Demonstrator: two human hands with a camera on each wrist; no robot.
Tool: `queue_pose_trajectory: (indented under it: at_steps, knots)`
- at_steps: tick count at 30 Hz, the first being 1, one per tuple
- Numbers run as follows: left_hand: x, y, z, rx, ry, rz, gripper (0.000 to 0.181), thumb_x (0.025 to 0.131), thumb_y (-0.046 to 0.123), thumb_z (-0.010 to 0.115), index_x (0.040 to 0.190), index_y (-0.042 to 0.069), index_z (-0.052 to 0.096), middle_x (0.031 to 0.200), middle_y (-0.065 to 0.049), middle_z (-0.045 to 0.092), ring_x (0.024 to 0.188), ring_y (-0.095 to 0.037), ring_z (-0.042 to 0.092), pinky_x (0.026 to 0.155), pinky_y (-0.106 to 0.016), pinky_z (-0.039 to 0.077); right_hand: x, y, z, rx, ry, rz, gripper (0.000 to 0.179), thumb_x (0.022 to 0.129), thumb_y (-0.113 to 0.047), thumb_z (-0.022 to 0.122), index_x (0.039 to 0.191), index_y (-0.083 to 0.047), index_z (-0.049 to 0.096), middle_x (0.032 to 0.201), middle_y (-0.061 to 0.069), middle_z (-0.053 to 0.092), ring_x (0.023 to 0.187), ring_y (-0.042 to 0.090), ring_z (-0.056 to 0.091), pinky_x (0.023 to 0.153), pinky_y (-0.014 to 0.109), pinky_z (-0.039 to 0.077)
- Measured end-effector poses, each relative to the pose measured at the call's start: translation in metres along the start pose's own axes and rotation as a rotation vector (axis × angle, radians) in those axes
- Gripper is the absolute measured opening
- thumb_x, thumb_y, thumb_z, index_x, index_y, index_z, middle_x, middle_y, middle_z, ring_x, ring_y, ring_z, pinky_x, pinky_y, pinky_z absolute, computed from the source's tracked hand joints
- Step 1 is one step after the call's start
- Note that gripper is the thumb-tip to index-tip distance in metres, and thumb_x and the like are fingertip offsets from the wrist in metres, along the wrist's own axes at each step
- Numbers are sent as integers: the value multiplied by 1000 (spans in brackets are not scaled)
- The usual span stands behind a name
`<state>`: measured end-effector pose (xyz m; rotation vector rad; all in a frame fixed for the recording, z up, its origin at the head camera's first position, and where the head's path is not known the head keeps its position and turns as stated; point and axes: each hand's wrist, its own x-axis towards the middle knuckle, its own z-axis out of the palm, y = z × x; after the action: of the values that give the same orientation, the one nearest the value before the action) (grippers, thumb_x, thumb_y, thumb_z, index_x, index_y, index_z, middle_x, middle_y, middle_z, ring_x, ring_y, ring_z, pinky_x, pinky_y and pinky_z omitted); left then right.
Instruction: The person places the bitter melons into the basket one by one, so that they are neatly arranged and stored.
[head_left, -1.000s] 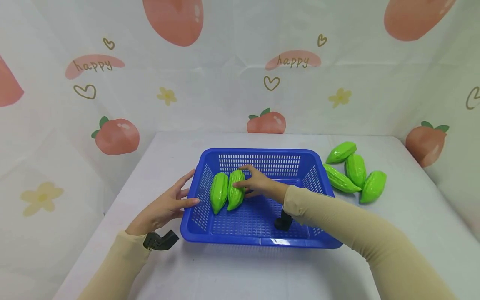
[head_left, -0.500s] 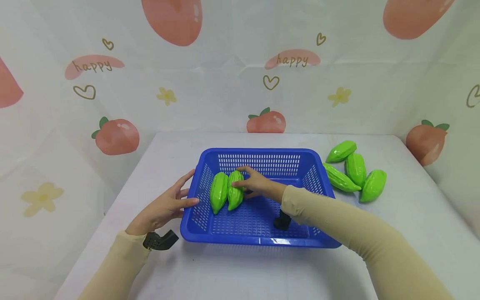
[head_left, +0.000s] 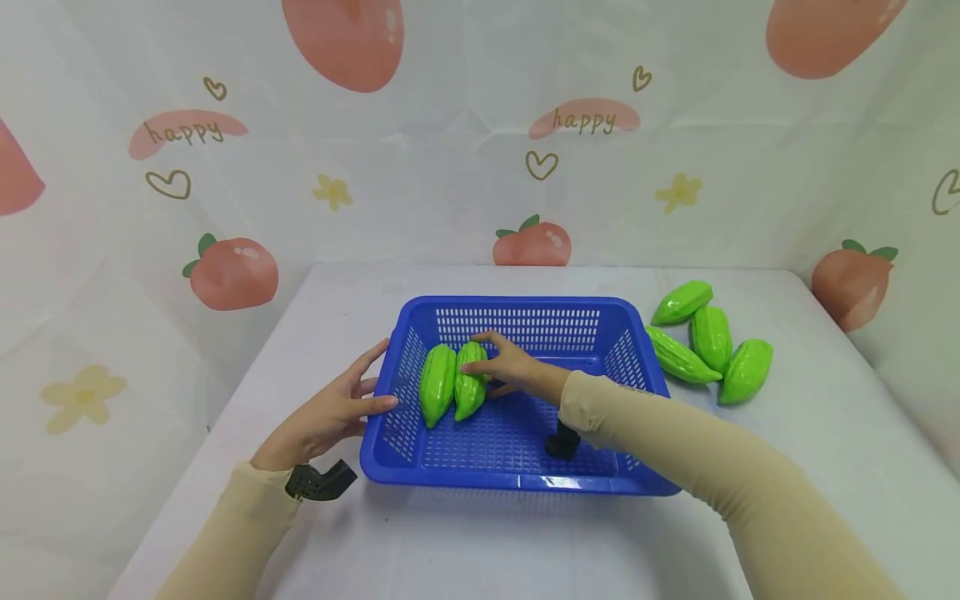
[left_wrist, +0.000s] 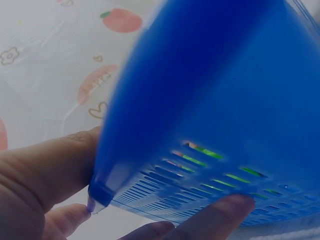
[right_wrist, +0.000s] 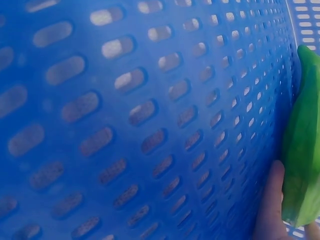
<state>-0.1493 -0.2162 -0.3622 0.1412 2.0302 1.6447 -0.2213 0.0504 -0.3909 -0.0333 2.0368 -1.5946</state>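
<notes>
A blue plastic basket (head_left: 517,483) with slotted walls stands on the white table. Two green bitter melons lie side by side on its floor at the left: the left bitter melon (head_left: 437,387) and the right bitter melon (head_left: 470,398). My right hand (head_left: 513,367) reaches into the basket and grips the right bitter melon, thumb on the near side and a finger over its far end. In the right wrist view, fingers (right_wrist: 272,205) touch that bitter melon's lower end. My left hand (head_left: 330,412) holds the basket's left rim; in the left wrist view a fingertip (left_wrist: 235,205) meets the slotted wall.
Several more bitter melons (head_left: 711,340) lie in a group on the table, just beyond the basket's right side. A white backdrop (head_left: 450,183) printed with peaches stands behind the table. A black wrist camera (head_left: 562,442) on my right arm hangs inside the basket.
The right hand and the bitter melon it grips have shifted very slightly left, closer to the other one. The left hand and the basket stay in place.
</notes>
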Motion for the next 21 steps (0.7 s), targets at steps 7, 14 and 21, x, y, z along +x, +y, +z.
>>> queue_pose_trajectory:
  at_steps: [7,14,21]
  knots:
    - [0,0,0,-25,-10,-1,93,93,17,65,155,38,0,151,-27,31,116,-39,60,90,-56,52,1,1,0,2,5,11,68,88,-18,71,147,-18,36,154,21,27,126,46,48,91,53,53]
    - [-1,1,0,-16,-3,-3,93,92,17,66,155,38,1,152,-27,31,117,-40,59,91,-56,51,3,2,-2,20,-1,19,66,89,-18,71,146,-19,38,153,19,28,126,45,48,90,51,54]
    - [-1,1,0,-16,-3,-4,93,92,17,66,155,38,0,151,-27,31,116,-39,60,90,-56,52,2,1,-2,17,-7,21,66,89,-18,70,146,-19,38,153,19,28,127,45,47,90,51,54]
